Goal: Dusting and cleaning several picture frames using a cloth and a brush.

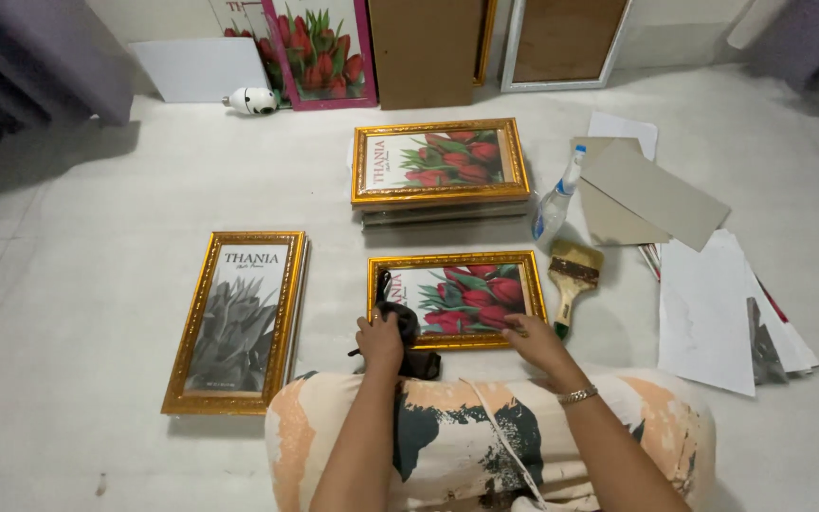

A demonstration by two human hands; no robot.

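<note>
On the pale floor [97, 313] just past my knees lies a gold-framed tulip picture [457, 299]. My left hand [380, 339] is closed around a black cloth [408, 332] pressed at the frame's near left corner. My right hand [533, 341] rests with fingers spread flat on the frame's lower right edge, gripping nothing. Just right of it lies a paintbrush [573, 280], with a spray bottle [557, 199] beyond. A stack of gold frames [440, 171] sits farther out, a grey-toned framed print [236, 320] to my left. Loose cardboard sheets [651, 194] and papers [713, 313] spread on the right. More frames lean against the far wall [656, 38].
</note>
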